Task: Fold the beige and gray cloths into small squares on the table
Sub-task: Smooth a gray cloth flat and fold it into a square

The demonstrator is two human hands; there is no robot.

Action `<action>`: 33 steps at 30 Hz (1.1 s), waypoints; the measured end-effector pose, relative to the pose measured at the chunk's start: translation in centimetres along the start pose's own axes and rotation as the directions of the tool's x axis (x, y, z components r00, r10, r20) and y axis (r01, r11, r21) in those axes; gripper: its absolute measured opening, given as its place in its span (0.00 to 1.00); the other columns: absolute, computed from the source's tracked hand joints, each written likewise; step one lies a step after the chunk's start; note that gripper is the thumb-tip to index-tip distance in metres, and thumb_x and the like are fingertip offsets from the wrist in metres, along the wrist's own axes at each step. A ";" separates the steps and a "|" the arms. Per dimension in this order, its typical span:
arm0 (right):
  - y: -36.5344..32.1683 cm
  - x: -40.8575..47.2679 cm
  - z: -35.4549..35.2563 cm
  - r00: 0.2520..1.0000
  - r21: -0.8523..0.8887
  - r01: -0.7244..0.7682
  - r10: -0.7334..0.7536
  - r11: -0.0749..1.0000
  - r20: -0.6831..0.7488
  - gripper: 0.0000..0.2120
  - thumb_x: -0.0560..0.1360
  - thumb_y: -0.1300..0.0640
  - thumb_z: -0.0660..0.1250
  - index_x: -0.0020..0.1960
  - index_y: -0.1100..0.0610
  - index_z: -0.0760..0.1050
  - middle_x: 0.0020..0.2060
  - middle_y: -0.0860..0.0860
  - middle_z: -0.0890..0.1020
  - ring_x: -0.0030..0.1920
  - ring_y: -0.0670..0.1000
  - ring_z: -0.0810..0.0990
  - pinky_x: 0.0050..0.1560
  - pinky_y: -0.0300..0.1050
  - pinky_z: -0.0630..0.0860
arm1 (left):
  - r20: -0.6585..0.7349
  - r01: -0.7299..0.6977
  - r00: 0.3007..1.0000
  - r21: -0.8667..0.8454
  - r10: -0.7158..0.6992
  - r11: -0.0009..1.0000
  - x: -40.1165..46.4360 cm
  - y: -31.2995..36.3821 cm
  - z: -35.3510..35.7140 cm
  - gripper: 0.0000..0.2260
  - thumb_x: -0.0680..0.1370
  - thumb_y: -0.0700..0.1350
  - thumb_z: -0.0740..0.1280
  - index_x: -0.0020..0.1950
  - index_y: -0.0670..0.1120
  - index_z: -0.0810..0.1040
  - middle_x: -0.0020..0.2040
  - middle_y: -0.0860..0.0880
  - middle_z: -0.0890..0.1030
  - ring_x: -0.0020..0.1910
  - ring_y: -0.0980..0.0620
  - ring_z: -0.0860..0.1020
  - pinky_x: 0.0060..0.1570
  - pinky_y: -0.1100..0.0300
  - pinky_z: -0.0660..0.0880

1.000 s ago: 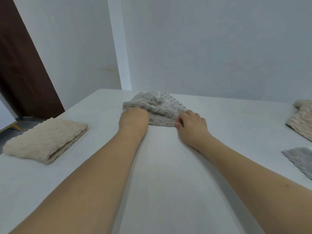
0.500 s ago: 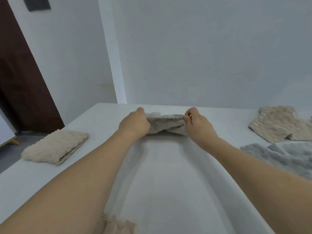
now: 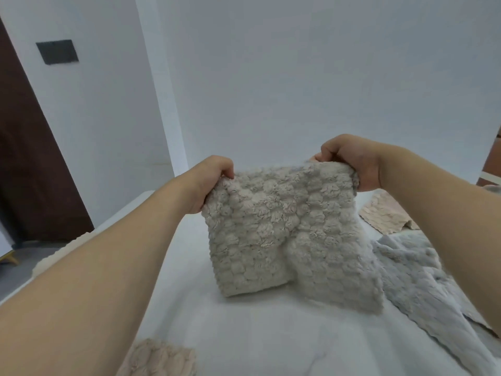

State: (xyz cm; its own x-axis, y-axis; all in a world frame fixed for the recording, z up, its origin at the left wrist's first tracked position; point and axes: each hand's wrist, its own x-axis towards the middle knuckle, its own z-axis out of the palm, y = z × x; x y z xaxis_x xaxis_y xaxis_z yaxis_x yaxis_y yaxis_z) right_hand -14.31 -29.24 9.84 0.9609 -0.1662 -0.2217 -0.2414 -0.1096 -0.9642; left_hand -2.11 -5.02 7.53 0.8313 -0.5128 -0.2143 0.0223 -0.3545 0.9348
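Above the white tabletop (image 3: 244,343), a fluffy cloth hangs between two raised hands.

Largest is the tabletop, which carries the waiting pieces; a gray cloth (image 3: 423,291) sprawls unfolded at the right, a beige cloth (image 3: 385,215) lies flat beyond it, and a corner of another beige piece (image 3: 160,359) shows at the near edge; the held cloth (image 3: 284,234), a greyish beige, hangs doubled in two lobes, its lower edge near or just on the surface; the left hand (image 3: 214,180) curls its fingers round the top left corner, and the right hand (image 3: 355,161) bunches the top right edge in a closed grip; holding it by the upper edge probably lets its weight pull it straight, so the next fold can be laid down squarely.
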 end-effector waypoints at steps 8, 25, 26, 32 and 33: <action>9.2 8.8 -1.3 0.951 -0.565 -0.188 0.004 0.803 -0.310 0.08 0.75 0.66 0.61 0.47 0.69 0.78 0.37 0.59 0.74 0.34 0.54 0.71 0.33 0.43 0.67 | -0.086 -0.157 0.968 0.528 0.236 0.834 7.4 -7.2 2.2 0.06 0.76 0.43 0.66 0.40 0.43 0.72 0.37 0.46 0.74 0.33 0.49 0.70 0.32 0.59 0.67; 14.0 20.0 -0.3 0.704 -0.903 -0.139 -0.601 0.408 -0.380 0.19 0.78 0.59 0.57 0.68 0.58 0.68 0.66 0.56 0.69 0.63 0.58 0.69 0.63 0.52 0.64 | -0.132 -0.129 0.727 0.938 0.673 0.323 17.8 -9.7 7.0 0.15 0.73 0.39 0.60 0.59 0.44 0.67 0.57 0.45 0.66 0.54 0.44 0.65 0.51 0.54 0.61; 14.5 20.0 0.1 0.749 -0.917 -0.109 -0.575 0.383 -0.329 0.20 0.79 0.57 0.55 0.70 0.58 0.66 0.68 0.55 0.68 0.65 0.58 0.68 0.65 0.52 0.63 | -0.093 -0.191 0.753 0.916 0.651 0.352 17.2 -10.0 7.5 0.13 0.75 0.41 0.60 0.59 0.44 0.67 0.57 0.45 0.67 0.55 0.44 0.66 0.52 0.54 0.63; 17.4 19.8 0.5 0.966 -0.937 -0.052 -0.221 0.346 -0.135 0.27 0.82 0.44 0.43 0.79 0.53 0.51 0.78 0.51 0.52 0.78 0.52 0.49 0.76 0.55 0.45 | 0.082 -0.216 0.940 0.895 0.331 0.390 14.4 -15.0 7.4 0.23 0.81 0.60 0.50 0.72 0.50 0.61 0.72 0.47 0.63 0.72 0.46 0.60 0.72 0.47 0.57; 17.4 19.9 0.3 0.969 -0.941 -0.053 -0.210 0.335 -0.130 0.27 0.82 0.43 0.42 0.79 0.53 0.50 0.78 0.51 0.51 0.78 0.52 0.48 0.76 0.55 0.43 | 0.100 -0.215 0.951 0.894 0.292 0.394 14.4 -15.4 6.7 0.26 0.81 0.63 0.48 0.75 0.51 0.58 0.76 0.47 0.59 0.75 0.47 0.56 0.74 0.47 0.53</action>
State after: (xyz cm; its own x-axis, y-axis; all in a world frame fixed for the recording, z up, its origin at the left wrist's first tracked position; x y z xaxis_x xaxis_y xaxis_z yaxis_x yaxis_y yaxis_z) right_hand 0.62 -34.12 -11.44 0.9642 -0.2652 0.0065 -0.2600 -0.9497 -0.1747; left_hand 5.85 -12.18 -11.85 0.7416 -0.6696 0.0402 -0.6663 -0.7282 0.1608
